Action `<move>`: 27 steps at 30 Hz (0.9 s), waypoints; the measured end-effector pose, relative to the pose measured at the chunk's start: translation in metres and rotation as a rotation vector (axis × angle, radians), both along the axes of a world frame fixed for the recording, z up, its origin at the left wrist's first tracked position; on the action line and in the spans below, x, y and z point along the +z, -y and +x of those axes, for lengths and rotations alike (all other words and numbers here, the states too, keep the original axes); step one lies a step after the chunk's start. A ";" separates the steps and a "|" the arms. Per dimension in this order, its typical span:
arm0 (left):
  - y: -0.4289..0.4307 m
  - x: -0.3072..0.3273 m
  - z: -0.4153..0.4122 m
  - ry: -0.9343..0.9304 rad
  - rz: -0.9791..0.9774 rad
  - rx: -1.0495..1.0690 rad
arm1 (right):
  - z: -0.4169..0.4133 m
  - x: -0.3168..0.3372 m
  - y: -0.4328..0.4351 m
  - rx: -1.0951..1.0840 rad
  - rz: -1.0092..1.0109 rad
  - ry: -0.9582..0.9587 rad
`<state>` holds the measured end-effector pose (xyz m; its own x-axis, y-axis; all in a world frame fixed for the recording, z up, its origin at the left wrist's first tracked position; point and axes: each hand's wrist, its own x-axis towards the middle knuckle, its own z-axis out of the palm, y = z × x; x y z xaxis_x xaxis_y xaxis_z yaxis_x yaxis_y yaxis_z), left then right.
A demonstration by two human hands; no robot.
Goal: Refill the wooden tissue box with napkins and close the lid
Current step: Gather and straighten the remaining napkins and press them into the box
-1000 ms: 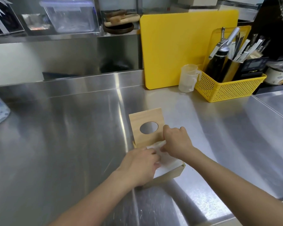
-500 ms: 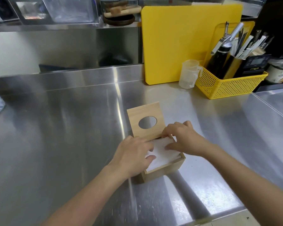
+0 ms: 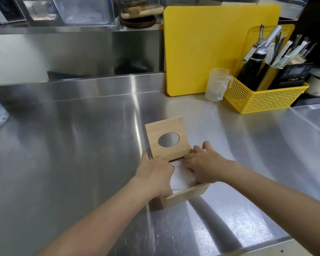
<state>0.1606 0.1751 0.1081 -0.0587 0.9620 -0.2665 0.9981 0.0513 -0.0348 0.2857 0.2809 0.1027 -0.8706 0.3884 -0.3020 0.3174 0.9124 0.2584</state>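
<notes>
Half a second ago both palms lay flat on the napkins (image 3: pixel 181 177); now the left hand (image 3: pixel 154 177) and right hand (image 3: pixel 204 166) have slid to the sides of the wooden tissue box (image 3: pixel 187 196) on the worktop (image 3: pixel 81 154), each grip spread flat, holding nothing. The stack sits seated inside. Behind them the lid (image 3: pixel 167 137) stands open, so closing it looks next.

Bright overhead light glares off the steel counter (image 3: pixel 81 163); wide-angle edges bend, slightly soft.

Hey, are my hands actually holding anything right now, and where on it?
Both hands rest on the napkins inside the wooden tissue box, left hand and right hand; whether either has a grip cannot be told. The lid stands open.
</notes>
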 end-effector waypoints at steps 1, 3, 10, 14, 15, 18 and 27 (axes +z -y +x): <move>-0.001 0.000 0.003 -0.043 0.007 -0.014 | 0.000 -0.004 0.000 -0.004 -0.004 -0.012; -0.001 0.001 0.003 -0.074 0.003 -0.039 | 0.001 0.001 -0.003 -0.025 -0.075 -0.022; 0.007 0.003 -0.016 0.092 -0.093 -0.120 | 0.005 0.009 -0.013 -0.137 -0.426 -0.008; 0.012 0.014 -0.027 0.296 -0.140 -0.048 | 0.007 0.017 -0.018 -0.181 -0.627 -0.021; 0.014 0.018 -0.032 0.400 -0.109 0.008 | 0.010 0.025 -0.024 -0.222 -0.695 -0.117; 0.013 0.022 -0.047 0.679 0.256 0.308 | 0.012 0.031 -0.041 -0.470 -0.771 -0.663; 0.004 -0.019 -0.050 1.338 0.327 0.734 | 0.000 -0.011 -0.048 -0.746 -1.393 -0.807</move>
